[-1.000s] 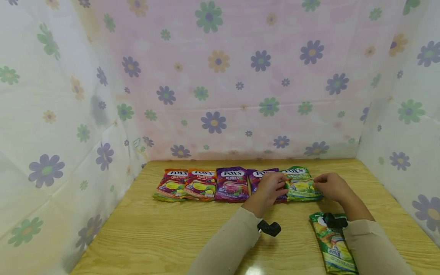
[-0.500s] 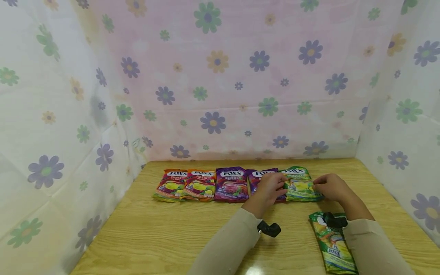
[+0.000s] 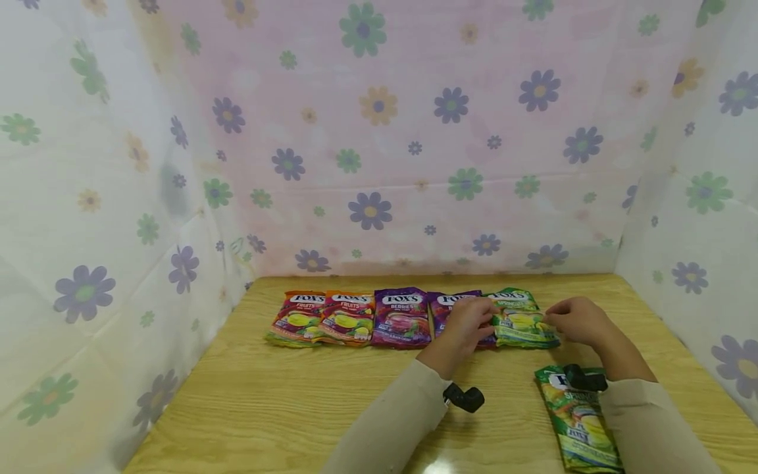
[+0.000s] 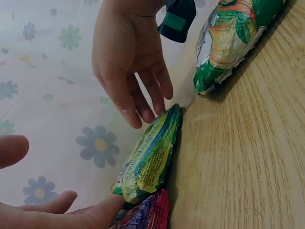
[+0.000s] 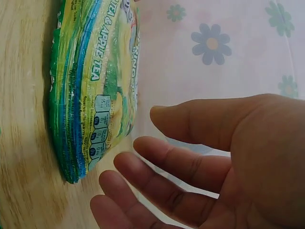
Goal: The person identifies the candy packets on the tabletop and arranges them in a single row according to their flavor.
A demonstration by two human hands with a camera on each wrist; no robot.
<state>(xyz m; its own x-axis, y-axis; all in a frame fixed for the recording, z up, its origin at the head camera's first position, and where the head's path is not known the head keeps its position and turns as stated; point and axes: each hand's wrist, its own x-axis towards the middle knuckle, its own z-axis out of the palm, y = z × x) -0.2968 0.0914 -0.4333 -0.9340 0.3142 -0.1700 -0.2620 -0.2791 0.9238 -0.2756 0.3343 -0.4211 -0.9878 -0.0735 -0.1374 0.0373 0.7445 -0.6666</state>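
Note:
A green Fox's candy bag (image 3: 516, 319) lies flat at the right end of a row on the table, between the two hands. My left hand (image 3: 464, 329) reaches over the purple bag (image 3: 443, 309) beside it, covering part of that bag. In the left wrist view a fingertip (image 4: 112, 202) of this hand touches the green bag's near edge, its fingers fairly straight. On the other side, my right hand (image 3: 583, 321) hovers by the green bag's right edge. Its fingers (image 5: 164, 186) are loosely bent and spread, with a gap to the bag in the right wrist view.
Leftward in the row lie another purple bag (image 3: 403, 319) and two orange bags (image 3: 348, 319), the orange ones overlapping. A second green bag (image 3: 583, 421) lies nearer, partly under the right sleeve (image 3: 645, 421). Flowered cloth (image 3: 379, 164) encloses the wooden table (image 3: 266, 408).
My right hand has drawn slightly to the right, away from the green bag's edge. The left hand and the bags stay in place; the head view shifts a little.

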